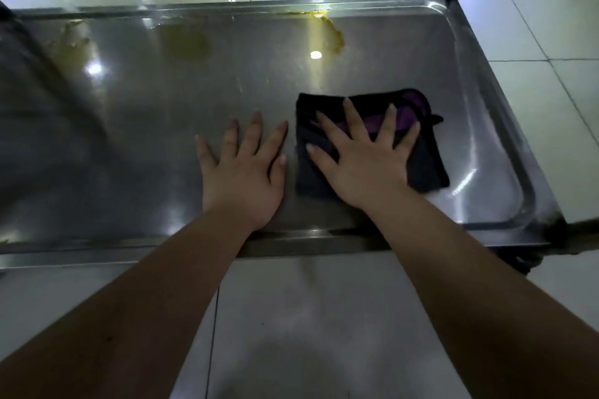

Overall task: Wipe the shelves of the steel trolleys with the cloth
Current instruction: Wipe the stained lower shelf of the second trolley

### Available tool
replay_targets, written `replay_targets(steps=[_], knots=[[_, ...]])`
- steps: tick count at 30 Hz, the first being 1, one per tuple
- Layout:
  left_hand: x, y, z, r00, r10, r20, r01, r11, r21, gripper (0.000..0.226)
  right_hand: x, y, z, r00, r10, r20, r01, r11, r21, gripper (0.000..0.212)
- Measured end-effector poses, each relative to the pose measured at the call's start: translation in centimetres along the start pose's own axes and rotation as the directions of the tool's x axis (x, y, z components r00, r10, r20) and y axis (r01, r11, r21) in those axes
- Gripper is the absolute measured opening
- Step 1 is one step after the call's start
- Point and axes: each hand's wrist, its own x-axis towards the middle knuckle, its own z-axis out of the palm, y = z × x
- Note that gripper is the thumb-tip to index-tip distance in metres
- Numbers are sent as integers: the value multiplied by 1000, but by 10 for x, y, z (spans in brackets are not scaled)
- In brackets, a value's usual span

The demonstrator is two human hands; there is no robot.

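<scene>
I have my right hand (363,165) flat on the folded dark cloth (429,168), fingers spread and straight, pressing it down rather than clutching it. The cloth sits on the right part of the steel shelf (162,126), nearer the front lip than the back rim, with a purple stripe running across it under my fingers. My left hand (243,172) lies just beside the cloth on bare metal, also flat and splayed, holding nothing; I take it to be bracing me.

What matters for the next stroke is where the dirt lies. The bright yellow stain (330,29) is against the back rim, almost straight ahead of my right hand and slightly to the left, well apart from the cloth. A duller olive smear (186,40) and a pale patch (71,42) sit along the same back edge further left, beyond my left hand.

The shelf's long axis runs left to right, so I judge the sensible move is a push forward with the right hand to reach the yellow stain, then a sweep leftward along the rim. The right hand is the nearer one, and it already has the cloth.
</scene>
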Motion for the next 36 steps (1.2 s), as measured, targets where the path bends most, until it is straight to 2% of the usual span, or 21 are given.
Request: replay_targets(steps=[4,7,10,15,18,22,26,29,32,36], knots=[[1,2,-3,1000,-9,-1,9,999,-37,60,98,-12,-16,999,17,41,-18,999,26,69],[3,1,-5,1000,-21,6,22,999,-49,58,116,-12,-21,998,20,62,-23,999,36,70],[3,2,-4,1000,-20,17,20,999,-41,57,74,3,-16,999,2,54,-4,999,33,70],[4,3,-1,1000,-14,5,14,999,-40,56,-54,20,2,999,-44,11,44,999,10,68],[1,2,0,1000,-8,-7,8,1000,-17,56,-78,20,6,997,-63,39,63,998,11,64],[0,2,-2,1000,-19,-3,19,999,-28,57,5,15,-3,999,-34,4,34,999,-7,69],[4,4,-4,999,-32,16,33,999,-35,57,103,6,-18,999,39,27,-41,997,61,67],[9,2,-5,999,-37,17,38,998,-46,57,126,2,-18,998,-4,57,1,999,49,70],[11,1,-4,999,-30,9,31,997,-70,57,125,37,-23,999,-13,34,12,1000,22,70],[11,3,-3,999,-32,-3,31,998,-63,59,117,116,-39,983,180,42,-180,984,5,71]])
